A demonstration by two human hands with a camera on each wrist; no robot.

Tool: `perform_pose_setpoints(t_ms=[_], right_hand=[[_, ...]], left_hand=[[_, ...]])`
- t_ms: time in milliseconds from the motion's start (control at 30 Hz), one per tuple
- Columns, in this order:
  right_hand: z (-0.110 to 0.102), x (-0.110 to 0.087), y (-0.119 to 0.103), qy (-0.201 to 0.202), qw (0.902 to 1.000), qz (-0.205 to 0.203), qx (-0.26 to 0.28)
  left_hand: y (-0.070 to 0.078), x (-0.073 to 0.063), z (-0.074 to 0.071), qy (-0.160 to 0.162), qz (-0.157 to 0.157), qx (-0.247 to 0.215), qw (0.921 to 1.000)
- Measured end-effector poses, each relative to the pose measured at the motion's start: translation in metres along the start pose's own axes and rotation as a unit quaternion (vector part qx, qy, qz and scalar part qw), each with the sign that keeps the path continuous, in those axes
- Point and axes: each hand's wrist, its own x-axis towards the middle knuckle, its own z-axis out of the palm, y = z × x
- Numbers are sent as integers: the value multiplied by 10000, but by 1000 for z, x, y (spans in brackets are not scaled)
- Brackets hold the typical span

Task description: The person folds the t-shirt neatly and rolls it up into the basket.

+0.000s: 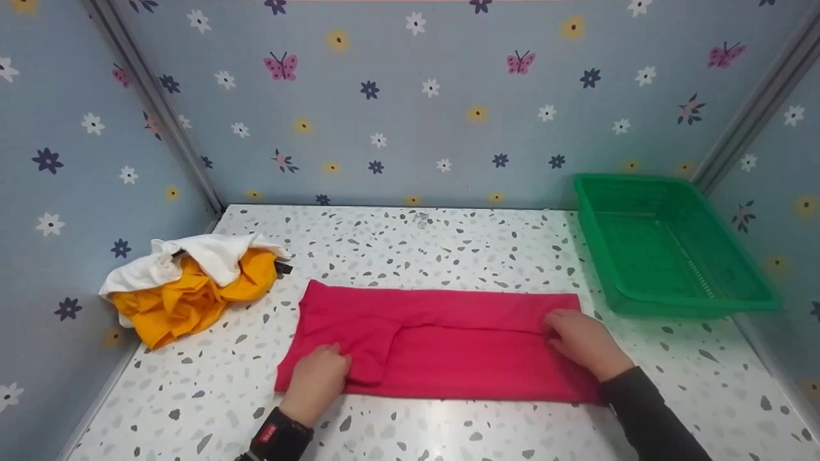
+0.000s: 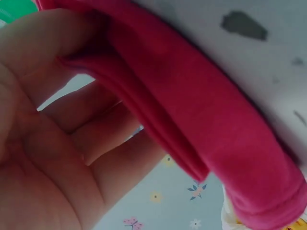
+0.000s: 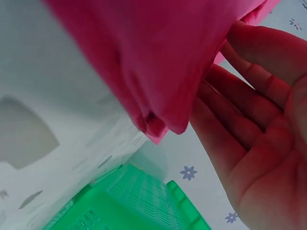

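Red shirt (image 1: 474,365): lies in the near middle of the speckled white tabletop (image 1: 423,250), folded into a long flat band running left to right; called a shirt on the evidence of a sleeve-like flap (image 1: 371,342) turned inward at the left end.
Left hand (image 1: 317,378): set well apart from the right, at the left end; seems to pinch cloth beside the flap, with a fold caught between thumb and fingers in the left wrist view.
Right hand (image 1: 586,342): placed near the right end; pinches the red cloth, thumb on one face, fingers behind.
Folding step: judged to be partway, with the lengthwise fold apparently made and the layers being evened at both ends.
Next move: would seem to call for squaring the flap and edges, then doubling the band end over end; risks slipping the flap loose if held by the top layer alone.
Wristband (image 1: 291,442): black, worn on the left wrist; carries a red label (image 1: 268,433) with pale characters too small to read.
Green basket (image 1: 602,256): stands at the back right, apart from the shirt; shows no legible brand.
Yellow cloth (image 1: 192,301) and white cloth (image 1: 221,253): heaped together at left; no readable writing.
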Motion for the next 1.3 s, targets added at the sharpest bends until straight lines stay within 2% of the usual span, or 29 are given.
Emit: perform_pose_setpoints(t_ms=[167, 233, 433, 767, 1100, 1300], right_hand=[[1, 0, 1, 77, 9999, -69, 74], [1, 1, 2, 74, 9999, -52, 89], [1, 7, 5, -1, 9998, 90, 187], [4, 21, 9, 41, 9988, 128, 467], [5, 32, 11, -64, 9970, 499, 582], [5, 35, 10, -108, 9964, 628, 567]], left_hand=[[-1, 5, 7, 430, 34, 90, 9990], [-2, 8, 8, 470, 27, 67, 9989], [-9, 25, 10, 245, 16, 48, 9997], [-35, 66, 18, 91, 145, -76, 9998], [-52, 103, 21, -12, -179, -562, 9983], [-58, 118, 18, -190, -337, -694, 9968]])
